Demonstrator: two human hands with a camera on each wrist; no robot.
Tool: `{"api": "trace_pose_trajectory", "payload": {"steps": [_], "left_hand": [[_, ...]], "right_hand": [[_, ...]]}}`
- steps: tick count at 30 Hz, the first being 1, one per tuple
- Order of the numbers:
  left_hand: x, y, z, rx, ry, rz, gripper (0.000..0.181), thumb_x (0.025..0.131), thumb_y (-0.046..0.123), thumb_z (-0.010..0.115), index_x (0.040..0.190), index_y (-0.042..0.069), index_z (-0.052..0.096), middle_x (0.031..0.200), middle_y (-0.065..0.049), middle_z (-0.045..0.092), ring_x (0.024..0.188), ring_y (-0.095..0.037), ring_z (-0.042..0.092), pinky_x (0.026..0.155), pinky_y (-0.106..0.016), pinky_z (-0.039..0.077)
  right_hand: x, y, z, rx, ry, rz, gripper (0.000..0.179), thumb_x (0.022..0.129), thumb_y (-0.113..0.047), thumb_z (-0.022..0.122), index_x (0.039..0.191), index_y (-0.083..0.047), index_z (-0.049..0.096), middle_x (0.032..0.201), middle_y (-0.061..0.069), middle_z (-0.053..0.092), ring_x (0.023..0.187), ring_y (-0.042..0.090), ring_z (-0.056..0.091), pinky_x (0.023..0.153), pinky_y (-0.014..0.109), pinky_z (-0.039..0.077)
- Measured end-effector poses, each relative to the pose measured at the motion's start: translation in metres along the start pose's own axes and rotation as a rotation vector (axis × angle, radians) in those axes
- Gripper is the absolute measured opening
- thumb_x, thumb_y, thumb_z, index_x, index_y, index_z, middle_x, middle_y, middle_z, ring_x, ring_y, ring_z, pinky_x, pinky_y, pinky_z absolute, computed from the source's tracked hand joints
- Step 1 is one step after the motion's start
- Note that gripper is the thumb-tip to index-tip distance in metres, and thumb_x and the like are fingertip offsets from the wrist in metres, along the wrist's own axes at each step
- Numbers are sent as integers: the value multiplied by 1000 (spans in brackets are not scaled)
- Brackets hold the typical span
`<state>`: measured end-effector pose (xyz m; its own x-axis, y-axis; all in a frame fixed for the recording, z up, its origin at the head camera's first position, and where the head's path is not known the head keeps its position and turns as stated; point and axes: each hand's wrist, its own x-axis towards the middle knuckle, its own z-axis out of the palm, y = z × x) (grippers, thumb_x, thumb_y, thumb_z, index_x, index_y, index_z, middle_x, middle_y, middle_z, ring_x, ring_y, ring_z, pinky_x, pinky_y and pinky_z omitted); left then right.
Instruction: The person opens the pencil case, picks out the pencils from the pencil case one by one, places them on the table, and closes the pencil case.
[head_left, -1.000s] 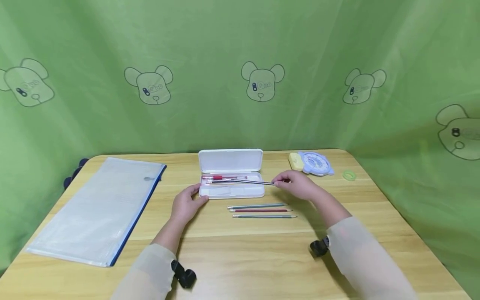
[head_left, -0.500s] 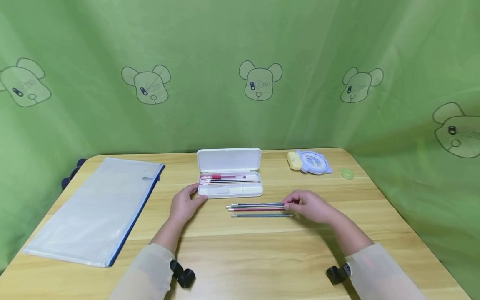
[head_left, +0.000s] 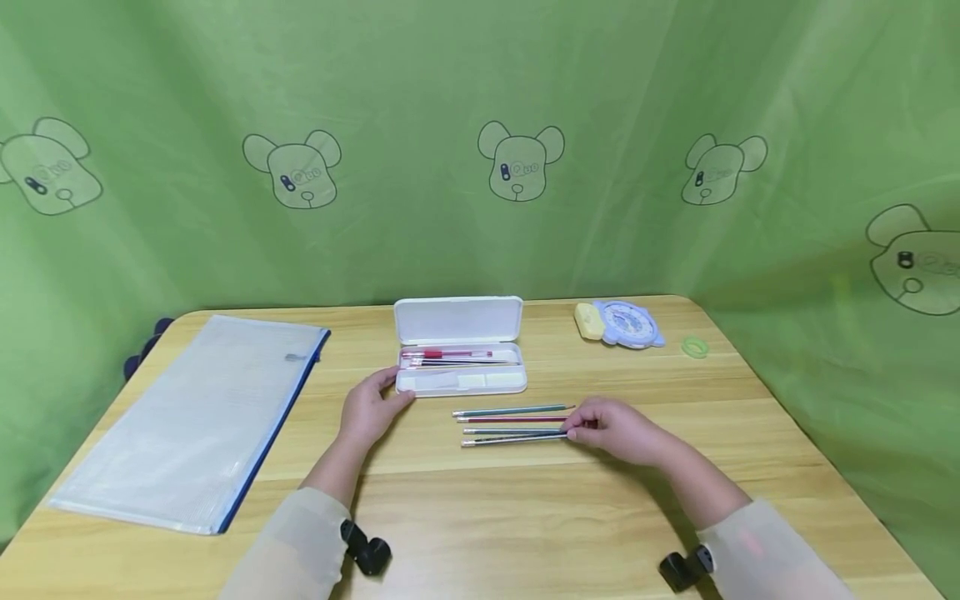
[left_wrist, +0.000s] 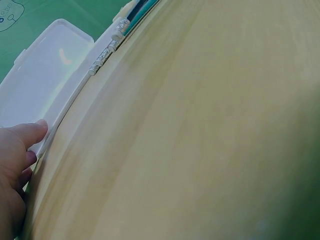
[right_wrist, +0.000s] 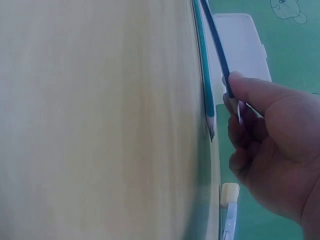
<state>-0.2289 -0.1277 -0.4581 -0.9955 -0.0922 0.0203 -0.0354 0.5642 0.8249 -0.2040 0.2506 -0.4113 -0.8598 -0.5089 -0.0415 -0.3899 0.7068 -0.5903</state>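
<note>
A white pencil case [head_left: 459, 322] stands with its lid up at the back middle of the table. Its left front corner is between the thumb and fingers of my left hand [head_left: 367, 412]. Inside lie a red pen [head_left: 442, 354] and several slim pencils or pens. In front of the case, a green pencil [head_left: 513, 411], a red pencil [head_left: 517, 419] and another green pencil [head_left: 502, 431] form a row. My right hand [head_left: 618, 431] pinches a dark striped pencil [head_left: 513, 440] near its pointed end, at the row's near side. The right wrist view shows this dark pencil [right_wrist: 216, 42] raised off the table.
A clear zip pouch [head_left: 198, 425] with a blue edge lies at left. A yellow block [head_left: 588, 322], a blue round-faced item [head_left: 632, 325] and a small green ring [head_left: 694, 347] sit at back right. Behind the table hangs a green curtain [head_left: 420, 233].
My right hand has carried the dark striped pencil from over the case toward me, past the other pencils, to the near side of their row. My left hand has stayed at the case.
</note>
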Motion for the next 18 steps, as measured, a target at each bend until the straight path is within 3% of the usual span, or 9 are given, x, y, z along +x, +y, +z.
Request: {"api": "trace_pose_trajectory", "payload": {"steps": [18], "left_hand": [[1,-1,1,2,7,10,57,88,27,73,137,3,55,139,-15,58,135,-34,49,117,-48,36]], "right_hand": [[0,-4,5,-113,-28,13,5,87,-20,73,91,-21,77,92,-9,70,90,10,64,82,31,55]]}}
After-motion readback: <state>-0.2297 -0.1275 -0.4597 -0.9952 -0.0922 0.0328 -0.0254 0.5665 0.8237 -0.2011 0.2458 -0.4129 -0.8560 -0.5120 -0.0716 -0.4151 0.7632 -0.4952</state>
